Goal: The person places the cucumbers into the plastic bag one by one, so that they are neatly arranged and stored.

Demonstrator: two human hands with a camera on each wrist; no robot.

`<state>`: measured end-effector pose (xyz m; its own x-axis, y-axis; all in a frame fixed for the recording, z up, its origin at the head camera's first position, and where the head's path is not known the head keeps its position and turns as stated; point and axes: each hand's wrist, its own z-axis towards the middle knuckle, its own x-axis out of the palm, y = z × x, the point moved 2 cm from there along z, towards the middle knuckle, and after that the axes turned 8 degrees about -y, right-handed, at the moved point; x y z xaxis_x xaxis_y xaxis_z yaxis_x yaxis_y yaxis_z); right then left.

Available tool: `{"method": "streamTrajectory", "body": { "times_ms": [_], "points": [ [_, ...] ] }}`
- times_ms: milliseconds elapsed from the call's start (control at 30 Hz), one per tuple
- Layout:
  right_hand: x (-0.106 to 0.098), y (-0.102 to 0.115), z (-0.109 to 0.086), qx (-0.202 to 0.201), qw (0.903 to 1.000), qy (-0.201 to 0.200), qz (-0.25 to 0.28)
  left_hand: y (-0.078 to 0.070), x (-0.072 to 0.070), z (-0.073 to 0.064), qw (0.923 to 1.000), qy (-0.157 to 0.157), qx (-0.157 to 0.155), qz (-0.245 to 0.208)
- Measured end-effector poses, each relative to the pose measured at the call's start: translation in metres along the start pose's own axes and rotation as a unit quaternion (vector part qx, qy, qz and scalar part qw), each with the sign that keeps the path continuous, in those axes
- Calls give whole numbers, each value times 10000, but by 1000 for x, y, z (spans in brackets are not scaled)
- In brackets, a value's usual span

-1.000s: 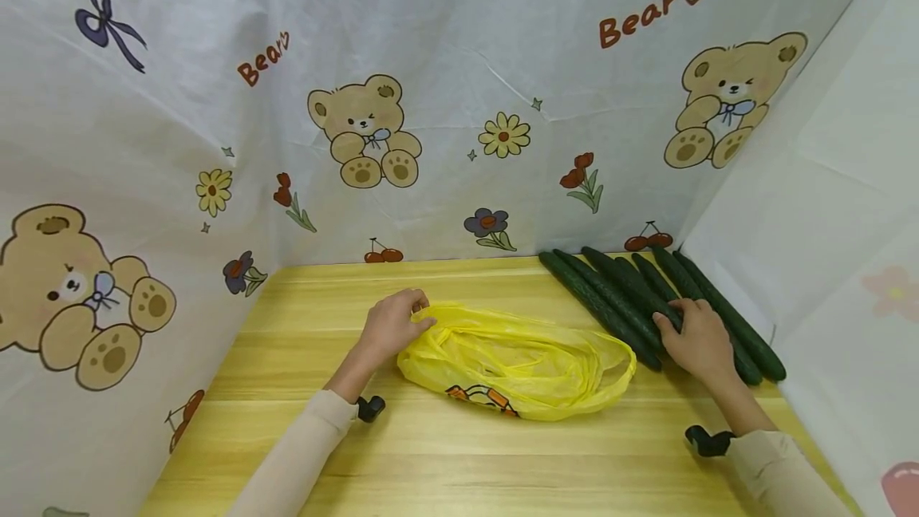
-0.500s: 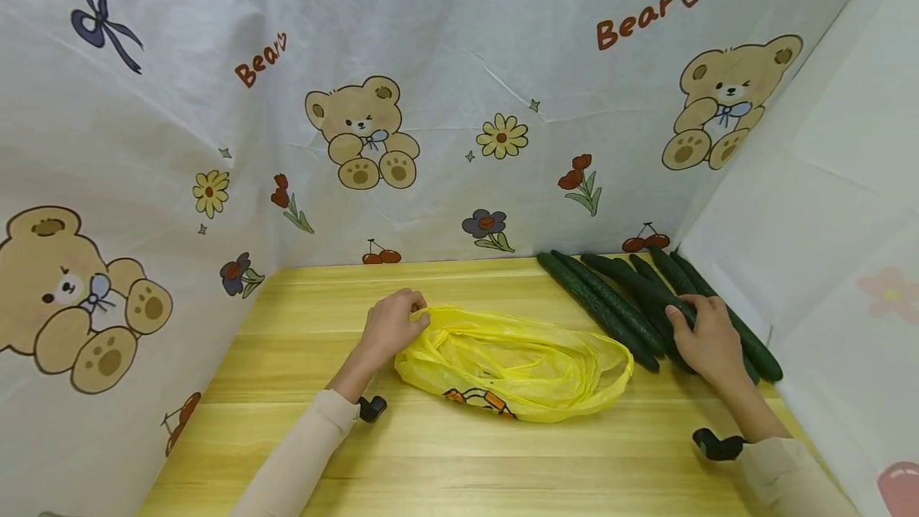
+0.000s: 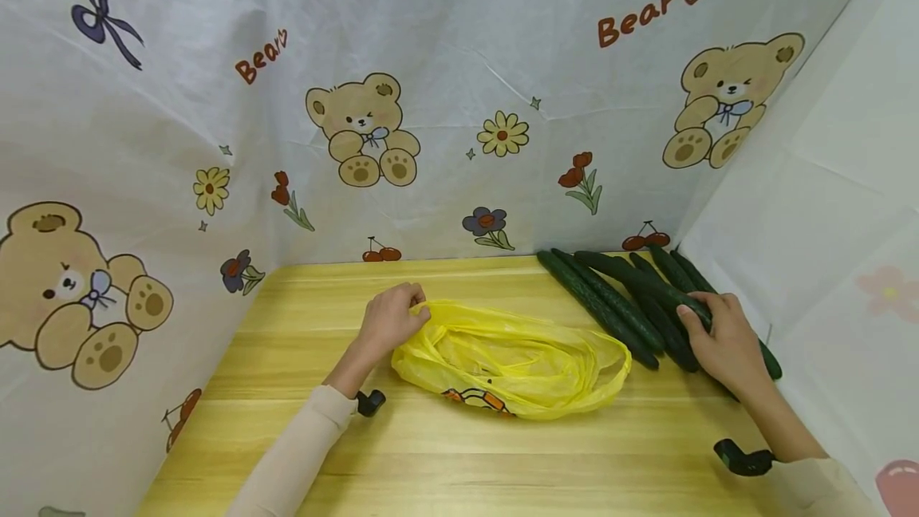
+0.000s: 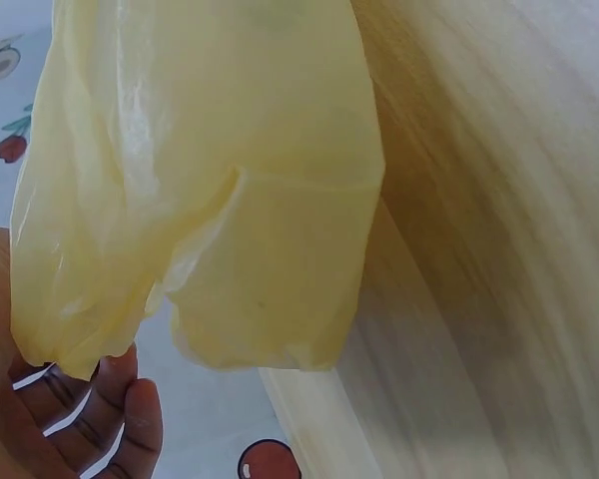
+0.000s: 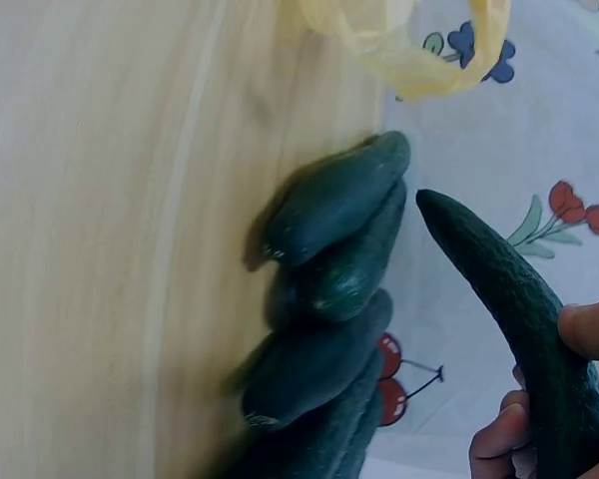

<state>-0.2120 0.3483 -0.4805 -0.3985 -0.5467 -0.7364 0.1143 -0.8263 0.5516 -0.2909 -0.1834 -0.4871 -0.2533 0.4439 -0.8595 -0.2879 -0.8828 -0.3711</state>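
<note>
Right hand (image 3: pixel 728 348): curved, dark-green cucumber (image 5: pixel 524 309) gripped. Left hand (image 3: pixel 390 317): crumpled yellow plastic bag (image 3: pixel 553 404) pinched. Between, other cucumbers (image 3: pixel 594 306) bunched.

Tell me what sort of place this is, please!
Maybe a small tabletop booth set up indoors: a yellow wood-grain table, a white sheet printed with cartoon bears behind it, and long dark-green cucumbers near a crumpled yellow plastic bag.

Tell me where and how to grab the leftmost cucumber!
Probably wrap round the middle of the leftmost cucumber, coming from above. It's long and lies flat, so the middle should balance. A neighbouring cucumber lies close along its right, and the yellow plastic bag is by its near end.
</note>
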Motion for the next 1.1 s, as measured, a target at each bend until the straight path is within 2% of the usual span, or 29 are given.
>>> {"method": "streamTrajectory", "body": {
  "times_ms": [400,667,1100],
  "points": [
    [-10,41,-4,-741,9970,-79,202,-1,-7,2,9999,-12,23,-110],
    [-6,70,-6,-993,9942,154,394,1,-5,2,9999,-33,55,-123],
    [1,101,-12,-1486,9865,368,585,2,-4,0,9999,-2,68,-136]
  ]
}}
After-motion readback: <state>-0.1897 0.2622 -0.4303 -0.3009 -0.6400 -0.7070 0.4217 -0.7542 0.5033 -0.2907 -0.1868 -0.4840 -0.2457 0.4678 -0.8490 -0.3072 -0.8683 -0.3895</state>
